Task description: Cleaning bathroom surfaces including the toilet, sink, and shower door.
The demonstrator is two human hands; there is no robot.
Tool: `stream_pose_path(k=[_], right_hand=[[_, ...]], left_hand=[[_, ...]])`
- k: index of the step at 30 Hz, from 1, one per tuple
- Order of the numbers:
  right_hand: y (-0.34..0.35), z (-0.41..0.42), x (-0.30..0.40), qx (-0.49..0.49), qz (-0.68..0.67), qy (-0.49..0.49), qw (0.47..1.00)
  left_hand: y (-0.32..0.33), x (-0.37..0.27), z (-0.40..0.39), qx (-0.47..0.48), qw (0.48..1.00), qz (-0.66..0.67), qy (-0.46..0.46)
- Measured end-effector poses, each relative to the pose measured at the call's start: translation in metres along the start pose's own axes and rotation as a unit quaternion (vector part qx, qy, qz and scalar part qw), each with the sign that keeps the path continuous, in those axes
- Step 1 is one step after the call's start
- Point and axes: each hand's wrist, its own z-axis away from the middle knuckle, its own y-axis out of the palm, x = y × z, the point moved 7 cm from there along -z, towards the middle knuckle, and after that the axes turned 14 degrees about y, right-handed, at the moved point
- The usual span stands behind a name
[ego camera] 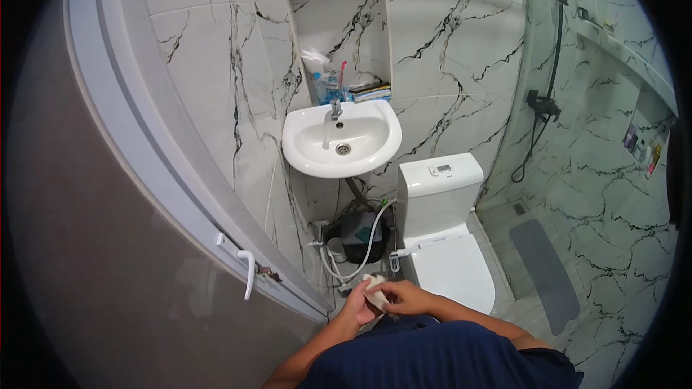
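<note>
Both hands meet low in the view, in front of the navy shirt. A crumpled off-white cloth or paper (376,293) lies in my left hand (358,305), with the fingers curled around it. From the right, my right hand (405,298) pinches the same piece with its fingertips. Just right of the hands is a white toilet (451,270) with its lid down. Above them on the wall hangs a white washbasin (367,159) with a metal tap (336,109).
A white door handle (248,275) juts out at left. A black bin (361,254) and a white hose (372,240) are under the basin. Bottles (327,86) stand in the wall niche. At right, a grey mat (543,275) lies in the shower beyond a glass panel.
</note>
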Motion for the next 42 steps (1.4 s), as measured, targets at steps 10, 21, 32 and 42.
stream_pose_path(k=[10, 21, 32, 42], right_hand=[[-0.113, -0.077, -0.064, -0.14, -0.075, 0.072, 0.985], [-0.307, -0.23, -0.059, -0.271, -0.034, -0.084, 0.958], [-0.341, -0.449, 0.062, -0.357, 0.325, -0.091, 0.871], [-0.358, -0.487, 0.076, -0.261, 0.488, -0.01, 0.833]], left_hand=[[0.07, -0.038, -0.088, 0.227, 0.968, 0.065, -0.081], [0.154, -0.234, -0.213, 0.092, 0.977, -0.094, 0.17], [0.112, -0.345, -0.298, -0.103, 0.968, -0.024, 0.23], [0.109, -0.356, -0.36, -0.141, 0.972, -0.025, 0.184]])
